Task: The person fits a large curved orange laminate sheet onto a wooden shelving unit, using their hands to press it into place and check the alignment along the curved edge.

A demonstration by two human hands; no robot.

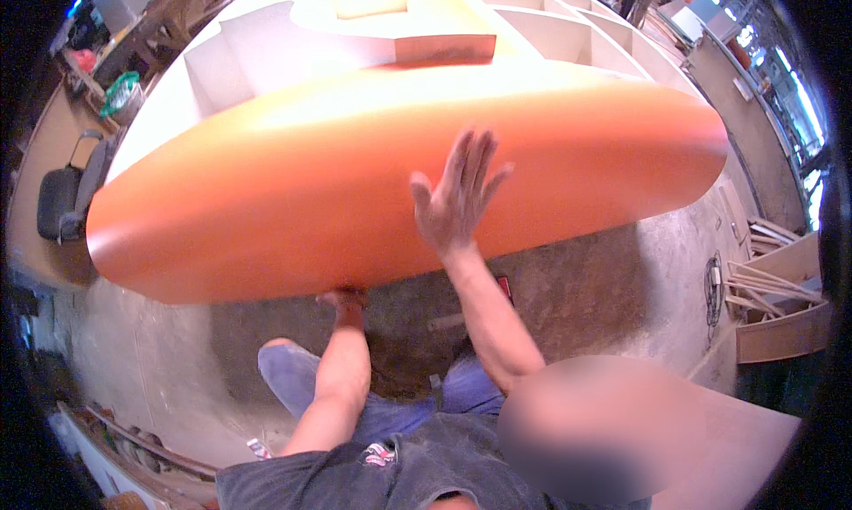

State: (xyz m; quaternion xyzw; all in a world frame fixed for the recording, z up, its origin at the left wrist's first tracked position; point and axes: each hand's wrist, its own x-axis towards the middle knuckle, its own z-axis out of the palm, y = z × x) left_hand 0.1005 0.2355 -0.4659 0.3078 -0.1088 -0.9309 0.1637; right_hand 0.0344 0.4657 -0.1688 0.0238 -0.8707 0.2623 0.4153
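A large curved orange panel (373, 190) with a smooth, glossy face stretches almost across the whole view. It lies against a white ribbed frame (541, 35) behind it. My right hand (453, 195) is laid on the orange face just right of the middle, fingers spread and palm toward the panel. At the panel's lower edge, left of centre, is my left hand (343, 297). The edge covers most of its fingers, so its grip does not show.
A dark padded seat (60, 204) stands at the left, near a green bag (120, 93). On the right, a box of wood strips (781, 310) sits beside a coiled black cable (713, 288). Concrete floor (568, 288) lies below the panel. A blurred oval hides part of the lower right.
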